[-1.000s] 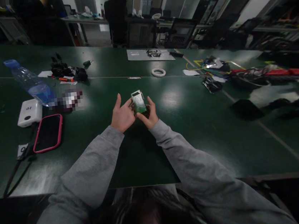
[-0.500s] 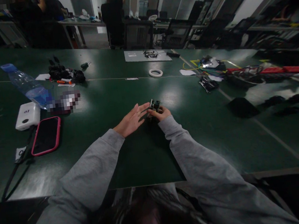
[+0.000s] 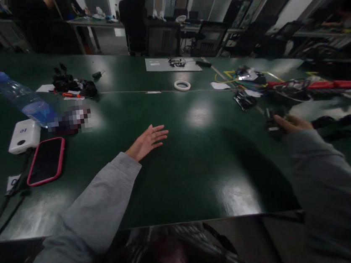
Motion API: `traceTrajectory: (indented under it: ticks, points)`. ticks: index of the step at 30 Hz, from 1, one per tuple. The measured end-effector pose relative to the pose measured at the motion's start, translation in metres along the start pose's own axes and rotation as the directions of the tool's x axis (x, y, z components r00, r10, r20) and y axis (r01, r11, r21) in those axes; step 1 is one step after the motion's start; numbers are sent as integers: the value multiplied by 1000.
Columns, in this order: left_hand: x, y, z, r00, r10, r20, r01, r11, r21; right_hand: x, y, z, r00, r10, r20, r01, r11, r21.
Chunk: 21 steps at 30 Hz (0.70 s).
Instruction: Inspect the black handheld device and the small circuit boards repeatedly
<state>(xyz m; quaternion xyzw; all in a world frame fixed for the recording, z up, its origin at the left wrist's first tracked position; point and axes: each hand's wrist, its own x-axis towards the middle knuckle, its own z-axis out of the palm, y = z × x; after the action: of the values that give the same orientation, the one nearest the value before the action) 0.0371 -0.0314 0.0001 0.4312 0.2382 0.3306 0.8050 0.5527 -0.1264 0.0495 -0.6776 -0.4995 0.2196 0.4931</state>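
My left hand (image 3: 147,143) is over the middle of the green table with its fingers stretched out and nothing in it. Far to the right, my right hand (image 3: 295,123) pinches a small dark electronic part (image 3: 269,120) between thumb and fingers. Blur and dim light hide its exact shape. The part is at a flat black piece on the table; whether the two touch I cannot tell. Just beyond it lies a small black bundle (image 3: 244,99), and more dark round pieces (image 3: 350,119) lie right of my hand.
On the left are a water bottle (image 3: 29,103), a white box (image 3: 24,136) with a cable, and a pink-cased phone (image 3: 46,161). A tape roll (image 3: 182,85), a grey board (image 3: 161,65) and tangled wires (image 3: 251,76) lie farther back. People are at other tables behind.
My right hand has swung far right, carrying the small electronic part away from my left hand. The left hand stays open near the middle, and the view has shifted slightly.
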Motion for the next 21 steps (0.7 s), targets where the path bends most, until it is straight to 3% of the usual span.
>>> traceTrajectory:
  ticks: [2,3,6,8,10,13,17,19,21]
  points:
    - [2,-2,1,1000,-15,-2,15,1000,-10,-9,-12,20,975,205,-88,-202,978,42]
    - [2,-3,1,1000,-19,0,19,1000,-14,-16,-20,39,973,223,-59,-218,973,80]
    - [3,-5,1,1000,-22,-8,22,999,-27,-45,-42,109,991,32,129,-49,991,125]
    - [2,-5,1,1000,-19,-19,19,999,-37,-61,-55,147,963,-133,233,121,990,66]
    - [1,-4,1,999,-22,-29,20,999,-46,-72,-67,173,915,-260,309,282,959,-29]
    - [0,-4,3,998,-31,-49,29,999,-42,-82,-85,197,855,-360,373,434,890,-137]
    - [-1,-5,6,997,-57,-49,56,998,-20,-91,-97,223,815,-435,382,527,831,-177]
    - [-1,-7,5,998,-57,-33,56,998,-11,-89,-92,229,830,-424,362,507,845,-171]
    - [-1,-8,3,999,-43,-19,43,999,0,-79,-80,222,885,-356,300,418,890,-179]
